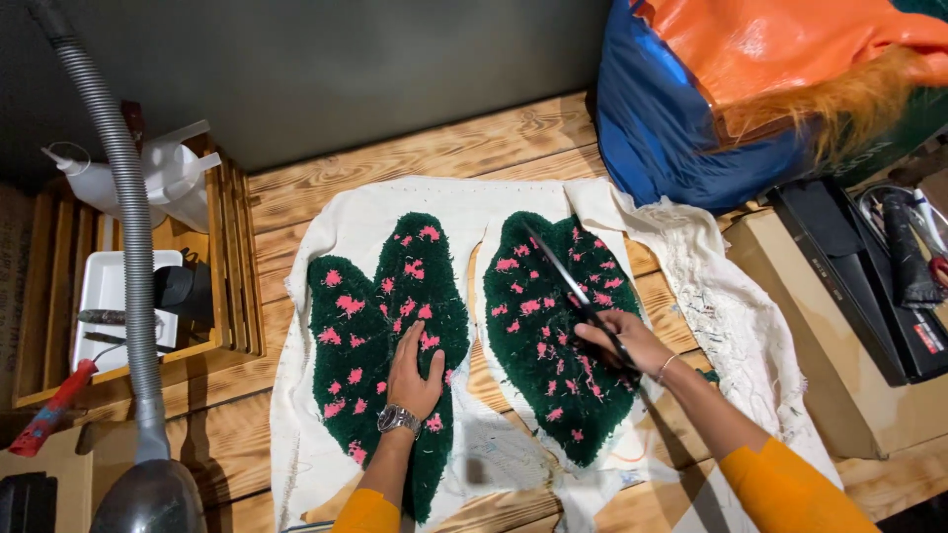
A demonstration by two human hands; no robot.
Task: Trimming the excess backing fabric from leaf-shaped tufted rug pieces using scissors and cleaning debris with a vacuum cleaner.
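Two green rugs with pink spots lie on a white cloth (346, 212) on the wooden table (425, 148). They look like leaves. The left rug (365, 336) and the right rug (548, 336) sit side by side, with a thin strip of cloth between them.

The left hand (413, 380) lies flat and open on the left rug, pressing it down. It grips nothing. The right hand (622, 341) is closed around the handles of long black scissors (573, 286). The blades lie over the right rug and point up and away from the person.

What could go wrong? The blades rest on the fluffy part — a snip too deep could cut a bald patch. If the cloth slides, the cut could go crooked. The left hand is not far from the blades, so it could get nicked.

Right of the rugs sits a plain brown box (839, 326) with a long black box (849, 266) on top. Behind them leans a big blue and orange bag (691, 109). Left of the rugs is a wooden tray (232, 257) with white bottles (163, 178), and a grey hose (128, 227) hangs over it.
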